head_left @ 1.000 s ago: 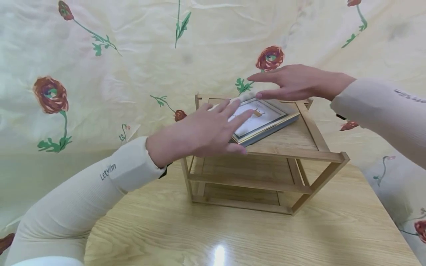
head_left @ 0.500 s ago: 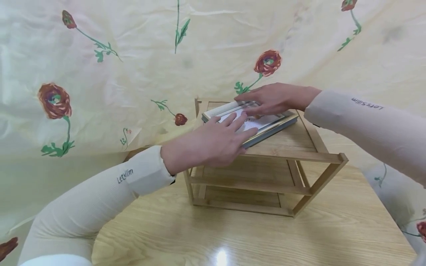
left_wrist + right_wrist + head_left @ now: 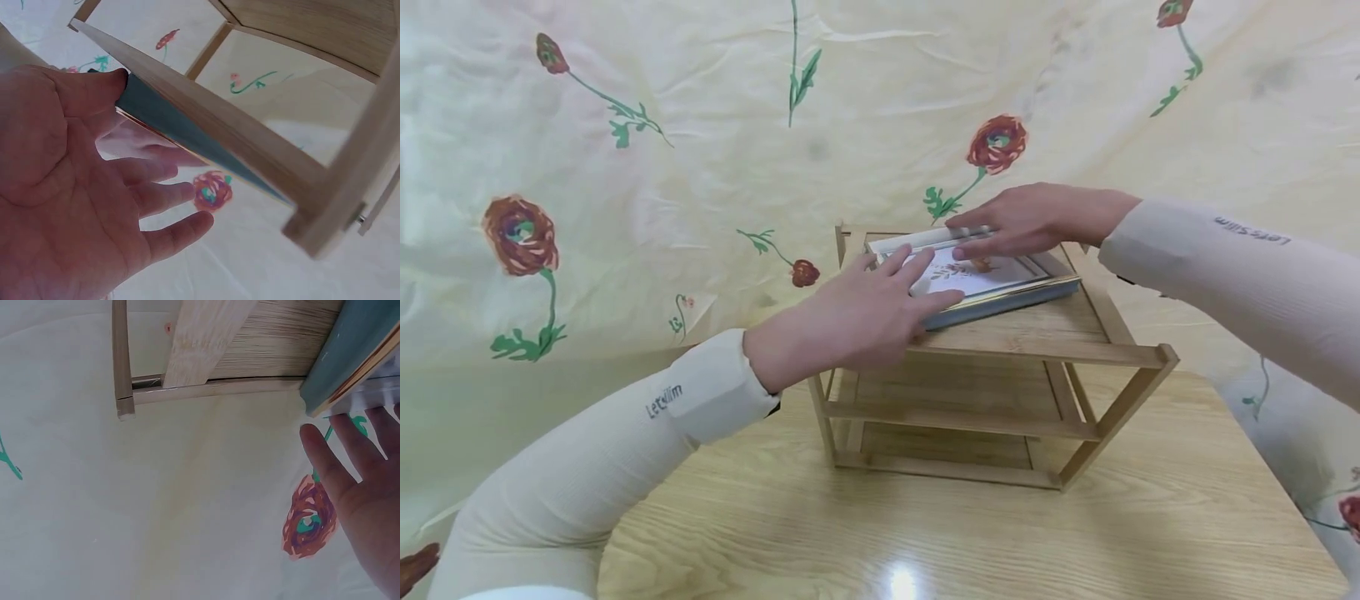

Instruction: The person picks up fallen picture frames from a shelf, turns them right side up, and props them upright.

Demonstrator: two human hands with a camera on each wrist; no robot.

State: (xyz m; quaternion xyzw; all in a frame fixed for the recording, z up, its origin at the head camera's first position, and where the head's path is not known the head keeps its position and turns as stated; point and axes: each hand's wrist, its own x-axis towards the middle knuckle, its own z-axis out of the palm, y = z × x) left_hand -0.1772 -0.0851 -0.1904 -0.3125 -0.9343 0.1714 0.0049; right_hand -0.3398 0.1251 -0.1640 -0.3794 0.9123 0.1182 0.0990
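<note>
A picture frame with a blue-grey side, gold edging and a printed white sheet lies face up, at an angle, on a wooden shelf rack. My left hand is at its left end, fingers spread and fairly straight over the face. In the left wrist view the thumb touches the frame's blue-grey side. My right hand reaches across the far side, with extended fingers on or just above it. In the right wrist view, fingers lie beside the frame's edge; contact is unclear there.
The three-tier rack stands on a wood-grain table. Behind it hangs a cream cloth printed with red flowers. The table's right edge slopes away at the right.
My right hand has come down and left onto the frame's far side. The frame has turned slightly, lying closer to parallel with the rack's front rail. The left hand stays at its left end.
</note>
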